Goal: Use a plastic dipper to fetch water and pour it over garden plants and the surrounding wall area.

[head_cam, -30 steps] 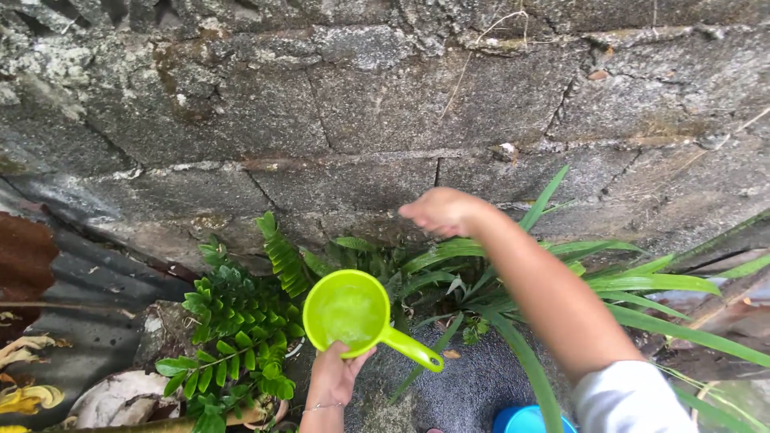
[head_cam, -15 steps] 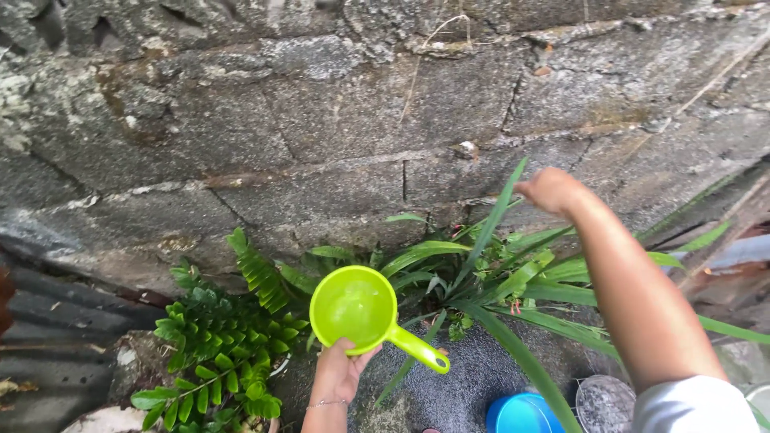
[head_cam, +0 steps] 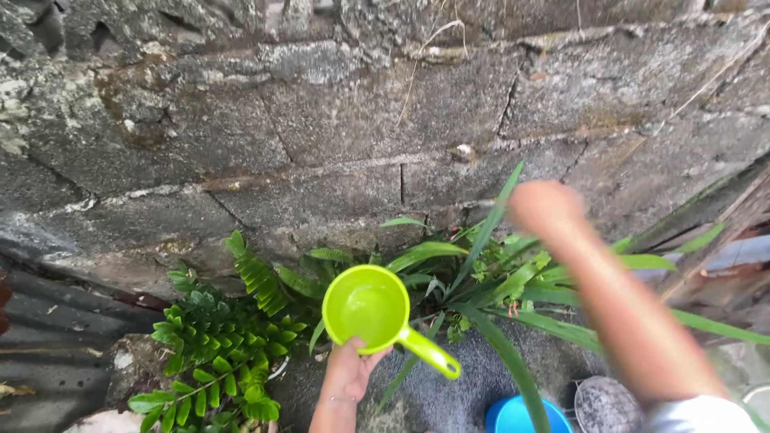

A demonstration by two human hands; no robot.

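Observation:
My left hand [head_cam: 346, 375] grips a bright green plastic dipper [head_cam: 367, 308] by the cup's near side. Its handle [head_cam: 431, 354] points down and to the right. The cup is upright, and the frame does not show whether it holds water. It hangs over the low plants at the foot of a stone wall [head_cam: 361, 120]. My right hand [head_cam: 545, 207] is stretched out above a long-leaved plant [head_cam: 481, 273], close to the wall. That hand is blurred, so its fingers cannot be made out. Nothing is visibly in it.
A bushy plant with glossy small leaves [head_cam: 216, 337] grows to the left of the dipper. A blue container [head_cam: 513, 417] and a round grey pot [head_cam: 605, 405] stand at the bottom right. Dark corrugated sheeting [head_cam: 56, 321] lies at the left.
My right arm has swung to the right along the wall, over the long-leaved plant. The dipper has stayed in my left hand in much the same place.

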